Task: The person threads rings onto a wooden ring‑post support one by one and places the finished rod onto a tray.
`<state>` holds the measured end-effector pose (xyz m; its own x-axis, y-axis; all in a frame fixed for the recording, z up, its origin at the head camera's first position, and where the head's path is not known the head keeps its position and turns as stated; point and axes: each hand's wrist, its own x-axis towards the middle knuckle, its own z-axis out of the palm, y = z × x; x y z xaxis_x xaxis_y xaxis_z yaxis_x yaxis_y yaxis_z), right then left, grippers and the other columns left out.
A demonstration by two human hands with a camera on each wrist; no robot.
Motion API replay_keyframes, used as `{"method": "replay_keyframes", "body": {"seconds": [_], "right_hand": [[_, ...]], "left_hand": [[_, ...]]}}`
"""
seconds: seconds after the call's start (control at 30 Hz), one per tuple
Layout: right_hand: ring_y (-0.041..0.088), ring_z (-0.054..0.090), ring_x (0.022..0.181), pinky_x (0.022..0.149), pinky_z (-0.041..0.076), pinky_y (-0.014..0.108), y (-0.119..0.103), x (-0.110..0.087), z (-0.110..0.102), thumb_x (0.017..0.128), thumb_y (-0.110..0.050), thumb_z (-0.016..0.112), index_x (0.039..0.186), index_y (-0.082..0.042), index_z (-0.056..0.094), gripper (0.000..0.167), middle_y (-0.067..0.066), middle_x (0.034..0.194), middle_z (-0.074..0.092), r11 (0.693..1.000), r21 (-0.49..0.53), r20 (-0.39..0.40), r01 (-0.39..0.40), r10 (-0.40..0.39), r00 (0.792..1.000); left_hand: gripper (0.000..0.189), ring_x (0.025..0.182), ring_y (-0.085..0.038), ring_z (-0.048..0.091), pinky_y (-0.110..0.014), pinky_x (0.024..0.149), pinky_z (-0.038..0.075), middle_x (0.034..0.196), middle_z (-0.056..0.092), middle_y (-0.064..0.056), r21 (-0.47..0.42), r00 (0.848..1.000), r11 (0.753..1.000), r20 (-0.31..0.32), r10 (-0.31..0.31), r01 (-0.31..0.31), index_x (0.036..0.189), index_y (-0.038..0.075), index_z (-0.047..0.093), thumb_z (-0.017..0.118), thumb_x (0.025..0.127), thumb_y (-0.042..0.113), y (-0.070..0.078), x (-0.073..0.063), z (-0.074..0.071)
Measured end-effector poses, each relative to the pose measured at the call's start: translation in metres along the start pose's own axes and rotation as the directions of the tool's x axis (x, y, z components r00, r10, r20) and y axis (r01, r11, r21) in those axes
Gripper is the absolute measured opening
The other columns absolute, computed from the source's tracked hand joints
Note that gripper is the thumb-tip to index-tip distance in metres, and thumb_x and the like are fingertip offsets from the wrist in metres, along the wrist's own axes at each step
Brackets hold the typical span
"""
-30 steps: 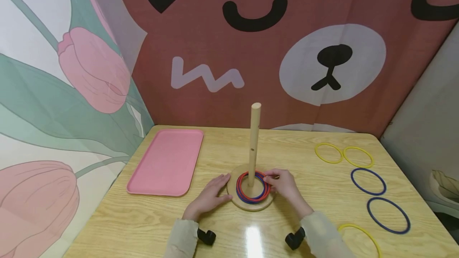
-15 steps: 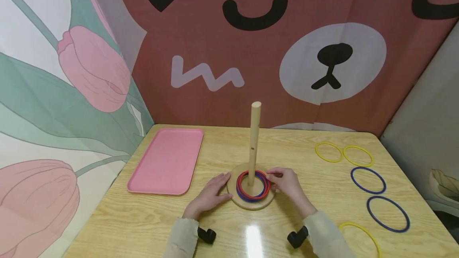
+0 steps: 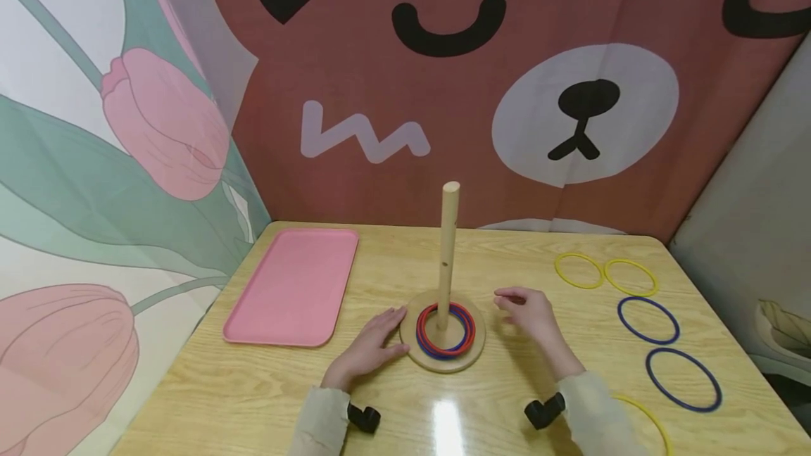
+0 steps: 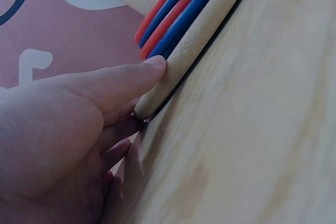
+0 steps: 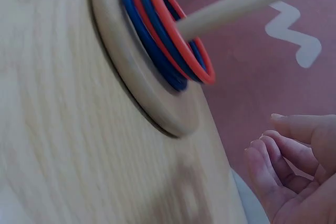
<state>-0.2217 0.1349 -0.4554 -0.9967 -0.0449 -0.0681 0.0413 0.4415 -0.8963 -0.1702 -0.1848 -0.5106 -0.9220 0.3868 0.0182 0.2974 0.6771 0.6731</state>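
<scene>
A round wooden base (image 3: 412, 312) with an upright wooden peg (image 3: 448, 238) stands mid-table. Red and blue rings (image 4: 181, 17) are stacked around the peg's foot, colours alternating in the wrist views. My left hand (image 3: 367, 350) touches the base's left rim, the thumb (image 4: 142, 74) on its upper edge and the other fingers at its side, partly hidden. To the right of the base, my right hand (image 3: 529, 312) is lifted off the table, its fingers (image 5: 278, 161) loosely bent with nothing between them.
A pink tray (image 3: 291, 287) lies at the left. Along the right side lie two yellow rings (image 3: 602, 271), two blue rings (image 3: 681, 350) and another yellow ring (image 3: 659, 425), partly covered by the right sleeve (image 3: 598, 410). A printed curtain (image 3: 380, 203) hangs behind the table.
My right hand has let go of the stacked rings and moved away to the right. The left hand stays at the base, and the ring stack looks unchanged.
</scene>
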Motion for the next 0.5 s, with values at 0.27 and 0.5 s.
{"method": "replay_keyframes", "body": {"seconds": [0.27,0.5], "right_hand": [[0.021,0.067,0.101,0.081,0.061,0.035,0.008,-0.003,-0.038,0.097,-0.021,0.060,0.126,0.004,0.060,0.039,0.022,0.119,0.066,0.999,-0.027,0.012,-0.022,0.022,1.000],[-0.008,0.060,0.085,0.079,0.060,0.026,0.018,-0.015,-0.074,0.097,-0.028,0.060,0.129,0.005,0.057,0.047,0.019,0.119,0.067,0.997,-0.064,0.004,-0.037,0.038,0.999]], "left_hand": [[0.071,0.148,-0.036,0.024,-0.059,0.120,0.018,0.158,0.030,-0.014,0.008,1.000,1.000,-0.002,-0.003,0.003,0.152,0.010,0.031,0.060,0.094,0.040,0.000,0.000,0.000],[0.071,0.148,-0.036,0.023,-0.059,0.120,0.018,0.158,0.030,-0.014,0.003,1.000,1.000,0.001,-0.009,0.009,0.152,0.011,0.031,0.059,0.094,0.041,0.001,0.000,0.000]]}}
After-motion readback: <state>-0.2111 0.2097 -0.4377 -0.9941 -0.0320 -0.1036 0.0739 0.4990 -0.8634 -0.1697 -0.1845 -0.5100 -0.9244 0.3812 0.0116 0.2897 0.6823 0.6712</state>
